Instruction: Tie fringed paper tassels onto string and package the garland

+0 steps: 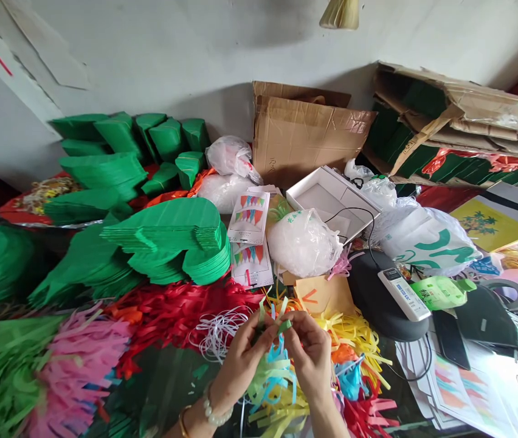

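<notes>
**Fine two-handed pinch, near centre**

Found left hand [248, 344] closed to a thumb-and-finger pinch, right hand [308, 350] likewise, fingertips almost meeting, both apparently on a green paper strip [284, 327]. Located strip at near centre, above pale-green fringe [265, 378]; could not tell, behind the fingers, whether joined to it. Judged pinch kept narrow to steady thin paper without tearing.

Saw red fringe [168, 313] and tangled white cord [217, 331] just left, yellow fringe [363, 337] just right; judged placed close for short reach. Noted pink fringe [81, 365] farther left. Found green paper stacks [168, 225] at left, like shapes piled together, presumably to keep edges aligned. Saw folded cardboard carton [309, 140] stood against far wall [172, 55], probably to spare worktop [149, 371] space.

Checked writing. Found printed cards [250, 213] at centre, picturing coloured pennants, with lettering too small to read. Saw green characters on a knotted clear bag [304, 243] and large green lettering on a white plastic bag [427, 237] at right, both too creased to make out. Read no brand on white power bank [404, 294], blue print too fine, nor on green bottle [441, 293] just beside it.
</notes>
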`<control>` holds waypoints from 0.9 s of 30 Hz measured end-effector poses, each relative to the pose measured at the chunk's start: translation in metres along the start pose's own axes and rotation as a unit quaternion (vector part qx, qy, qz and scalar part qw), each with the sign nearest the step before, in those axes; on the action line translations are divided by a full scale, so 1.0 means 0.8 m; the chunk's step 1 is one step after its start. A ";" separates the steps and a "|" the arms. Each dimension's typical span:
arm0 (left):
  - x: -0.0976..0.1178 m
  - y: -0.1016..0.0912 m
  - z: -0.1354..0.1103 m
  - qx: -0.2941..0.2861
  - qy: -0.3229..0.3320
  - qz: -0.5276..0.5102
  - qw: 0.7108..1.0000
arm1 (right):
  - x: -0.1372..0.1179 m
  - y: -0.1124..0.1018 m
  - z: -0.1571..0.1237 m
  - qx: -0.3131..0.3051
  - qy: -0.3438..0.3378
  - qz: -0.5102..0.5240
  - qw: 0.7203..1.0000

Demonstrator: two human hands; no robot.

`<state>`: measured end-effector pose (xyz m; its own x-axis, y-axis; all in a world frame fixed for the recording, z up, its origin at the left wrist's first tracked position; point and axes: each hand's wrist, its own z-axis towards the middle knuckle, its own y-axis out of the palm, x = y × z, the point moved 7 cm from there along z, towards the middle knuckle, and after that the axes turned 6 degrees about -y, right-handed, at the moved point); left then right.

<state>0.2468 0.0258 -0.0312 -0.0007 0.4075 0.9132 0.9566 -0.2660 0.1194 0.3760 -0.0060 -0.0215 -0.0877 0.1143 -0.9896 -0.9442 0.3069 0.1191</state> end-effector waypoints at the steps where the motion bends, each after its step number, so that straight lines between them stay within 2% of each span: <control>1: -0.002 0.000 0.000 0.002 -0.003 -0.002 1.000 | 0.004 0.000 -0.001 0.007 0.008 0.017 1.000; 4: -0.007 0.001 0.001 0.001 -0.016 -0.021 1.000 | 0.014 0.002 -0.004 0.016 0.022 0.032 0.999; 8: -0.012 0.010 0.006 -0.026 -0.055 -0.108 0.992 | 0.014 -0.005 -0.010 0.021 0.006 -0.022 1.000; 13: -0.016 0.016 0.009 -0.038 -0.088 -0.191 0.977 | 0.008 -0.006 -0.016 -0.005 -0.003 -0.044 0.999; 18: -0.017 0.015 0.007 -0.043 -0.083 -0.181 0.979 | 0.007 -0.005 -0.013 -0.003 0.006 -0.023 1.000; 24: -0.010 0.007 0.005 -0.016 -0.041 -0.091 0.995 | 0.003 -0.001 -0.004 -0.005 -0.004 0.008 1.000; 27: -0.006 0.004 0.005 -0.003 -0.024 -0.063 0.998 | 0.004 0.001 -0.005 -0.032 -0.010 0.019 0.999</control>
<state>0.2511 0.0266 -0.0368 -0.1057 0.4792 0.8713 0.9478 -0.2164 0.2340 0.3740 -0.0093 -0.0248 -0.1180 0.1433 -0.9826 -0.9587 0.2413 0.1503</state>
